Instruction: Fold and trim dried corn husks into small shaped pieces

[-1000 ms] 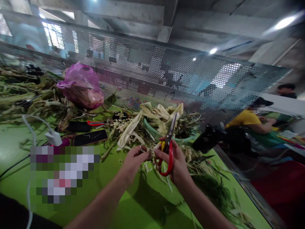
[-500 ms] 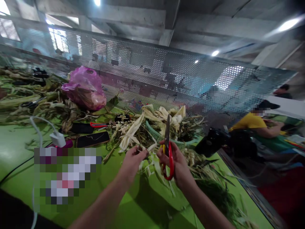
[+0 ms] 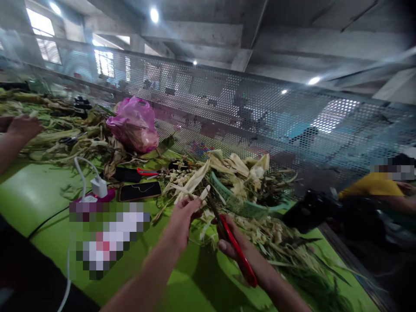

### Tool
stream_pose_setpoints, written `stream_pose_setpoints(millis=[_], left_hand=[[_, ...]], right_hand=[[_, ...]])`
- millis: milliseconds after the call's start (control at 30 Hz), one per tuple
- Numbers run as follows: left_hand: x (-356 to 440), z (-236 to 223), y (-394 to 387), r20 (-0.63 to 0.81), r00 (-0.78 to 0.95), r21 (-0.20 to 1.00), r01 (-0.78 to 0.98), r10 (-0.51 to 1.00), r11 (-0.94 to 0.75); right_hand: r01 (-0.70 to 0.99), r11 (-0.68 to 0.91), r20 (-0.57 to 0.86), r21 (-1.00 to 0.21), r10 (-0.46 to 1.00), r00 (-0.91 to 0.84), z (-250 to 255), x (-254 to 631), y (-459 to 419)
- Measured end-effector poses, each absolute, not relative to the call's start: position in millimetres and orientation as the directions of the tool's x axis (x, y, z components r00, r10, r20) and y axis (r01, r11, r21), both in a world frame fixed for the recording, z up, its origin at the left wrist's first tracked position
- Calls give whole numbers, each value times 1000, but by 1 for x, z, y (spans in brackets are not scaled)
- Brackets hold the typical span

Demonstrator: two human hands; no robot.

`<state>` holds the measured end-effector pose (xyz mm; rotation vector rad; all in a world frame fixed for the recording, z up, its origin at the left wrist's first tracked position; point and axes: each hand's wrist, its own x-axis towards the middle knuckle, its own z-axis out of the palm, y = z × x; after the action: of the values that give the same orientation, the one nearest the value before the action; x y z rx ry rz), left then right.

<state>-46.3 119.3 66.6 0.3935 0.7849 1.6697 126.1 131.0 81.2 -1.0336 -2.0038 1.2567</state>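
Near the green basket (image 3: 224, 195), the left hand (image 3: 186, 215) tightly pinches a pale strip (image 3: 205, 192); the right hand (image 3: 231, 237) wraps red-handled scissors (image 3: 239, 255) (blades pointing far left).

A pink bag (image 3: 134, 126) sits before a perforated screen (image 3: 208, 97); a phone (image 3: 139, 193) lies near a charger (image 3: 99, 187).

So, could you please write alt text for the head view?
A person's left hand pinches a pale plant strip beside red-handled metal scissors in the right hand, above a green table. Beyond sit a teal plastic basket of dried leaves and a pink plastic bag.
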Motion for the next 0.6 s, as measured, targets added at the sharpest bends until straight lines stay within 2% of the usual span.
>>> stream_pose_setpoints(millis=[233, 600], left_hand=[[-44, 70, 115, -185, -138, 660, -751, 973, 19], [-43, 67, 116, -141, -199, 748, -663, 970, -27]], right_hand=[[275, 267, 57, -924, 806, -590, 87, 124, 129], [241, 229, 71, -943, 848, -525, 81, 122, 128]])
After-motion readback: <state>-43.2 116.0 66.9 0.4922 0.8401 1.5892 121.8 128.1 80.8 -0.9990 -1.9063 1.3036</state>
